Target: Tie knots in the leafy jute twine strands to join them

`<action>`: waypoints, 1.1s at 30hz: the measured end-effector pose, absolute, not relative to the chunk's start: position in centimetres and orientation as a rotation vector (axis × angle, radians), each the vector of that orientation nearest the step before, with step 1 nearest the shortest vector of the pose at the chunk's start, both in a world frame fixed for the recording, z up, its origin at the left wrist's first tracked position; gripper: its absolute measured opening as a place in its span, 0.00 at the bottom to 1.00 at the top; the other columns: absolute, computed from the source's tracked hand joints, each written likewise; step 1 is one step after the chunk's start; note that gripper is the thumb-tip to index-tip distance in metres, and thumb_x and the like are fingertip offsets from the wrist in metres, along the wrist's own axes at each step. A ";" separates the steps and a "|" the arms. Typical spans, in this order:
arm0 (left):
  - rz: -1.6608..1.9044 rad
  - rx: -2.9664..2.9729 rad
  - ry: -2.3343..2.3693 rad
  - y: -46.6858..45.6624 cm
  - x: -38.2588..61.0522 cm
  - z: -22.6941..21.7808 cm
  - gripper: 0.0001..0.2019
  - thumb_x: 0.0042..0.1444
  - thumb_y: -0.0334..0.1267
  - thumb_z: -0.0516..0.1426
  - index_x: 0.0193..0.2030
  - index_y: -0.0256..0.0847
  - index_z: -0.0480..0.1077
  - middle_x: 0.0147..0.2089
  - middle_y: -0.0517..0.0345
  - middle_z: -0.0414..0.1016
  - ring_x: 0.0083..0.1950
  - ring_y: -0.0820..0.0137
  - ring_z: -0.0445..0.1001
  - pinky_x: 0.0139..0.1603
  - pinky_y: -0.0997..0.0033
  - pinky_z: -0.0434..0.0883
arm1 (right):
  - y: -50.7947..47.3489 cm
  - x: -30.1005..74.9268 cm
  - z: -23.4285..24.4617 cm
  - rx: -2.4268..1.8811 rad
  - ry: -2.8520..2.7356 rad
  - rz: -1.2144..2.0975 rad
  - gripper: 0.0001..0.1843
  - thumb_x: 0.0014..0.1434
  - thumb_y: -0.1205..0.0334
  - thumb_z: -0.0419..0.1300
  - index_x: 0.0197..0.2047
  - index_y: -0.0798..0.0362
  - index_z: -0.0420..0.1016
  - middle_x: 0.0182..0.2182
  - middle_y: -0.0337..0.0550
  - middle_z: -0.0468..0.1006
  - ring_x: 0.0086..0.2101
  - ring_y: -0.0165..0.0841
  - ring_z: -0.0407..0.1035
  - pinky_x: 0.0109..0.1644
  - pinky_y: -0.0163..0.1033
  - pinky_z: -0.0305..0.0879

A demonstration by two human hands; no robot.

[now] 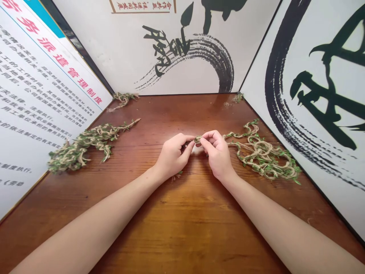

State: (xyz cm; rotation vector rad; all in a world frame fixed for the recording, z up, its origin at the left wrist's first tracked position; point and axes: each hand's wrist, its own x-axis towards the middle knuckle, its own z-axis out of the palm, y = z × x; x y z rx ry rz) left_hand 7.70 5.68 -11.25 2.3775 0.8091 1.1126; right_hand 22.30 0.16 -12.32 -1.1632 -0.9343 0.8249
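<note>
The left hand (172, 155) and right hand (217, 155) pinch a small twist of leafy jute twine (197, 139) between their fingertips over a wooden table (159, 213), their fingers hiding most of it. A tangled twine vine (261, 152) lies right, another (85, 144) left. A left-hand poster (48, 83) carries red Chinese lettering reading 派遣管理制度, partly cut off.

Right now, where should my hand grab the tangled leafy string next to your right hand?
Grip the thick looped middle of the leafy jute twine, coming straight down from above. The loops bunch together there, so it should lift as one lump, while the thin strand might just slip or pull loose.
</note>
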 end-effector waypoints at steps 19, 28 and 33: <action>1.170 2.039 0.799 5.8 7.4 -11.4 0.02 0.63 0.33 0.58 0.39 0.40 0.72 0.33 0.60 0.76 0.32 0.74 0.71 0.35 0.72 0.69 | -0.1 22.3 -11.8 -1.360 -1.200 0.763 0.12 0.57 0.54 0.65 0.40 0.53 0.81 0.33 0.43 0.82 0.27 0.31 0.67 0.32 0.38 0.65; 1.239 1.983 0.928 5.8 7.5 -11.2 0.06 0.64 0.35 0.57 0.46 0.41 0.74 0.36 0.59 0.76 0.34 0.72 0.73 0.37 0.70 0.71 | -0.3 22.2 -11.6 -1.433 -1.184 0.734 0.08 0.54 0.57 0.64 0.35 0.52 0.78 0.25 0.37 0.77 0.23 0.30 0.63 0.30 0.37 0.61; 1.066 2.208 0.975 6.1 7.6 -11.0 0.04 0.61 0.36 0.61 0.38 0.41 0.77 0.33 0.59 0.71 0.33 0.71 0.69 0.37 0.68 0.70 | -0.2 22.2 -11.8 -1.395 -1.205 0.722 0.09 0.55 0.57 0.64 0.37 0.52 0.78 0.29 0.39 0.79 0.25 0.30 0.65 0.31 0.37 0.62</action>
